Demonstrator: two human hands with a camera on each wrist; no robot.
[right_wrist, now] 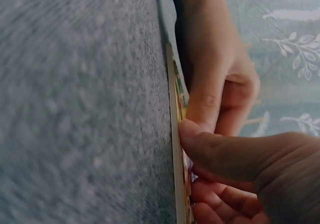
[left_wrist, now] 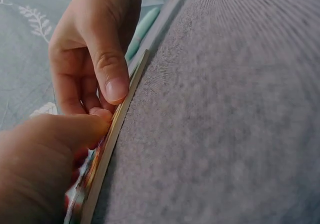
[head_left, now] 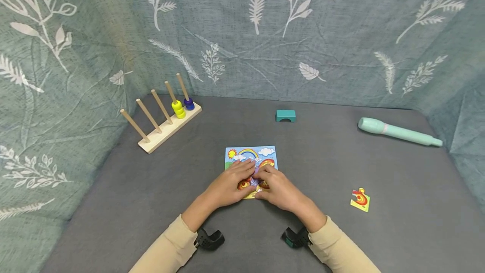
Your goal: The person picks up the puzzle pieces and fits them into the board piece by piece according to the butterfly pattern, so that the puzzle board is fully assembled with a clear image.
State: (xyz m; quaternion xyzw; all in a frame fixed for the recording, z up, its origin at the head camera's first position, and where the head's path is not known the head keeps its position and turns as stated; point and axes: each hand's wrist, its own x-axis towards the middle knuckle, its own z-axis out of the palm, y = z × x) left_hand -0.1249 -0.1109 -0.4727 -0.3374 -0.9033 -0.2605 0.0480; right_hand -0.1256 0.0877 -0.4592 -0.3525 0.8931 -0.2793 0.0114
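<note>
A colourful jigsaw puzzle (head_left: 248, 152) in a thin board, with a sun, a rainbow and clouds, lies flat in front of me. My left hand (head_left: 233, 183) rests on its left part, fingers mostly straight. My right hand (head_left: 281, 189) bends its fingers and thumb at a purple puzzle piece (head_left: 254, 183) near the middle; the fingers partly hide it. In the right wrist view, the thumbs meet over the board's edge (right_wrist: 175, 149). The left wrist view shows the right thumb (left_wrist: 116, 87) close above the board. A loose orange-and-yellow puzzle piece (head_left: 361, 200) lies off to the right.
A wooden peg stand (head_left: 166, 132) with yellow and blue beads stands back left. Toward the back lies a teal arch block (head_left: 285, 115). A mint-green stick-shaped object (head_left: 399, 133) lies back right. Patterned cloth (head_left: 235, 54) hangs behind the dark table (head_left: 182, 180).
</note>
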